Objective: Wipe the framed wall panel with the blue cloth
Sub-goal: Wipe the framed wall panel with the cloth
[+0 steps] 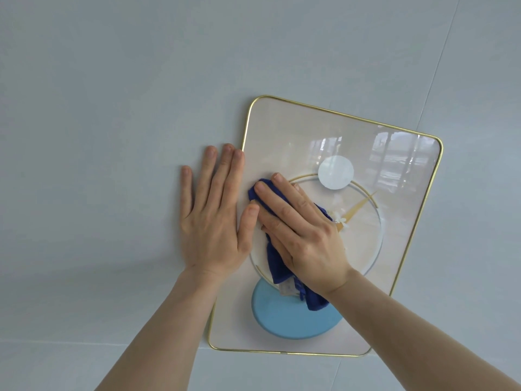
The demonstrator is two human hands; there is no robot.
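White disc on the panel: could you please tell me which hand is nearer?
Right. The right hand presses the cloth just below-left of the white disc; the left hand lies flat farther left, across the edge of the panel.

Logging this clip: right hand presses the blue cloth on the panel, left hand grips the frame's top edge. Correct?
No. The head view shows the left hand lying flat over the left edge of the panel and the wall, gripping nothing. The right hand does press the blue cloth on the panel.

Blue cloth [275, 262] mostly beneath right hand [306, 232]
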